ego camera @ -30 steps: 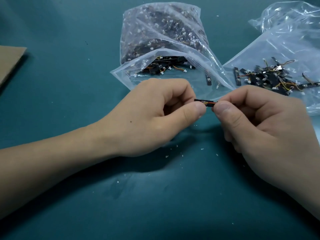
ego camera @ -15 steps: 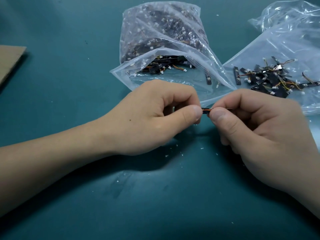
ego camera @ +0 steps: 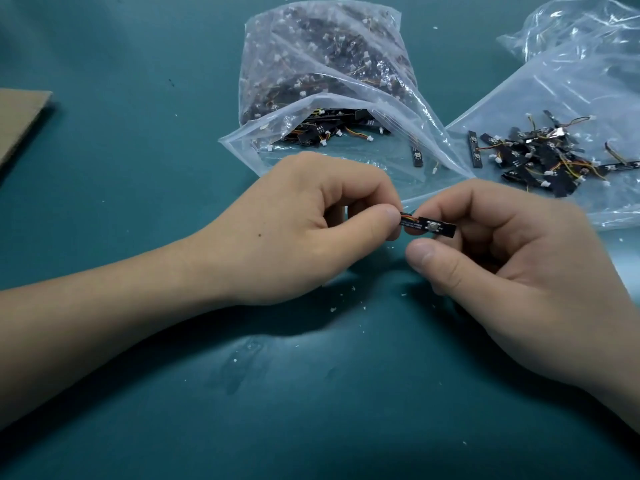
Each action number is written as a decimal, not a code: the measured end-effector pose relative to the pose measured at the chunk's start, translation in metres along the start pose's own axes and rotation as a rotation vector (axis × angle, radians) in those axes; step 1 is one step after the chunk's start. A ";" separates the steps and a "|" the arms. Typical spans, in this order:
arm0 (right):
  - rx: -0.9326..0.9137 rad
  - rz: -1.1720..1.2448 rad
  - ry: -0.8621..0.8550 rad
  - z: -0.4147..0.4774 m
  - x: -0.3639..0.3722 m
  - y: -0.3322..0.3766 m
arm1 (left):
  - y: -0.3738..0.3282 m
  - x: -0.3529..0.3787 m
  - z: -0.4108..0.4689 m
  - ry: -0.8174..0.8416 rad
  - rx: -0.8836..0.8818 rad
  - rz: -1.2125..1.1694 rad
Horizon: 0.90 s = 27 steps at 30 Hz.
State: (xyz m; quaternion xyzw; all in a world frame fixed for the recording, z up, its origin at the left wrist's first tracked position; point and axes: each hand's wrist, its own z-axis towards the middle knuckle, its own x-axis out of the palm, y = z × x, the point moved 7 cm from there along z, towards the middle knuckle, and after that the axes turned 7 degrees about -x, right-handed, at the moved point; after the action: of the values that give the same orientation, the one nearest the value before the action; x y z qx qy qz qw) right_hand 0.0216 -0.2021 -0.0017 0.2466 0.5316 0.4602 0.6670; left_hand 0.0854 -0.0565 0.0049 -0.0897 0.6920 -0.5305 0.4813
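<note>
One small black board (ego camera: 433, 227) — left hand (ego camera: 304, 230) pinches its wired end, right hand (ego camera: 512, 271) holds the other end in curled fingers, above the surface (ego camera: 311, 410).

black circuit strip (ego camera: 433, 227), orange wires (ego camera: 408, 220), teal mat (ego camera: 104, 168), clear bags (ego camera: 571, 91)

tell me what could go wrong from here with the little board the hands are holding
1. The left hand pinches the thin wires while the right hand holds the small black board; pulling apart could tear the wires at the joint.
2. The right thumb sits below the board, not on it, so the board may slip and drop onto the green mat, among the white crumbs.
</note>
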 end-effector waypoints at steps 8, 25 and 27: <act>-0.023 -0.072 -0.008 0.000 -0.002 0.000 | 0.000 0.001 0.000 0.015 -0.009 -0.014; -0.023 -0.052 -0.026 0.001 -0.002 0.001 | 0.000 0.000 -0.002 -0.001 0.012 0.003; -0.013 -0.037 -0.022 0.001 -0.001 0.001 | 0.001 -0.002 -0.002 -0.029 0.028 -0.001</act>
State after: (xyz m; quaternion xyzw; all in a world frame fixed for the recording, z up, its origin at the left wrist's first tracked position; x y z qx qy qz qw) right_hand 0.0218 -0.2026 0.0002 0.2376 0.5257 0.4483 0.6828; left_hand 0.0849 -0.0533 0.0054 -0.0909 0.6774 -0.5389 0.4924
